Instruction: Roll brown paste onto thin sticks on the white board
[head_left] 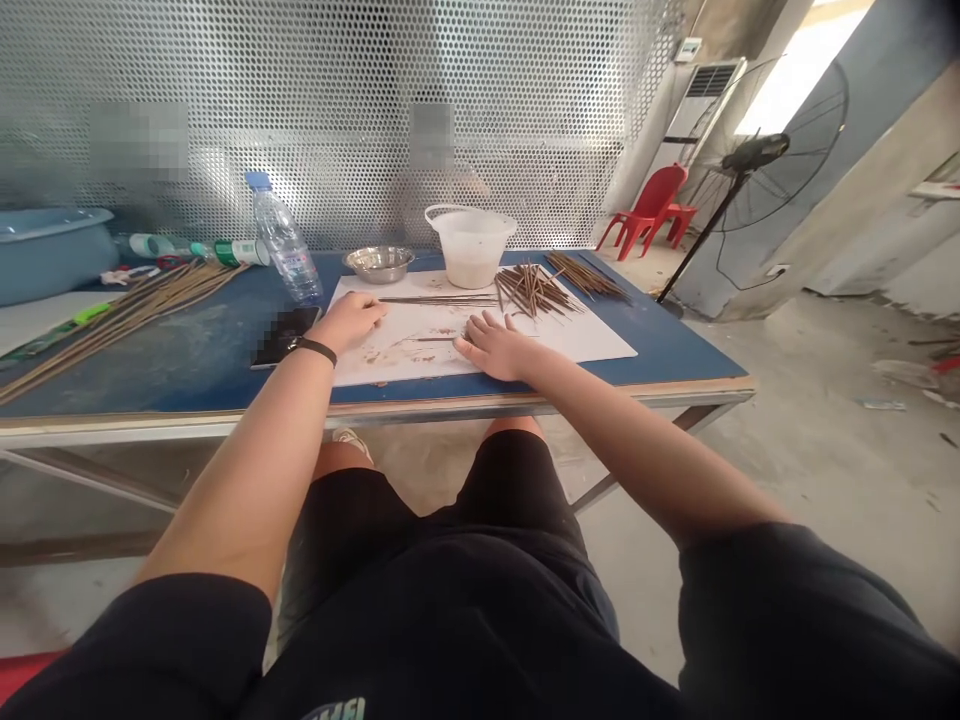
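Observation:
My left hand (352,320) rests at the left side of a white board (592,345), its fingers curled together at the ends of several long thin brown sticks (442,300). These sticks lie side by side, pointing right. My right hand (495,346) lies palm down on the board's front part, fingers spread. A single thin brown strand (436,339) runs left from beneath its fingers; its other end is hidden by the hand. Brown smears mark the board around both hands. Beyond my right hand is a loose pile of brown sticks (536,290).
Behind the board stand a steel bowl (379,264) and a white bucket (474,245). More sticks (589,275) lie at right. To the left are a water bottle (285,240), a phone (283,335), long rods (150,310) and a blue basin (52,255). A perforated metal panel (337,120) borders the table.

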